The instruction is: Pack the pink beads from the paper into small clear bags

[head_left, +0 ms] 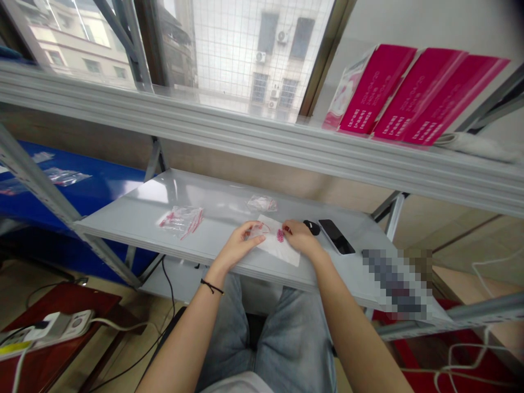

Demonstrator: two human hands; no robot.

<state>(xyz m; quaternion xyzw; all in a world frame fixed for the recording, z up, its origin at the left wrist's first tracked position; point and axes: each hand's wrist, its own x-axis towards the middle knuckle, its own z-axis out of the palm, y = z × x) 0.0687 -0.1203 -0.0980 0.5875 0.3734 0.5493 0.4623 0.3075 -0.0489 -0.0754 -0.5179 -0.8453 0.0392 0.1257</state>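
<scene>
My left hand (pixel 238 246) has its thumb and fingers closed around a small clear plastic bag (pixel 258 230) with a red line near its edge. The bag lies over the left part of a white sheet of paper (pixel 286 254). On the paper, between both hands, sits a little cluster of pinkish-red beads (pixel 280 235). My right hand (pixel 302 238) is at the right side of that cluster, its fingers curled together at the beads. Whatever is between those fingertips is too small to make out.
Clear zip bags with red edges (pixel 182 220) lie to the left, and another plastic bag (pixel 262 203) lies behind the paper. A phone (pixel 336 236) and a black round object (pixel 312 227) are at right. Magenta boxes (pixel 379 90) stand on the upper shelf (pixel 245 134).
</scene>
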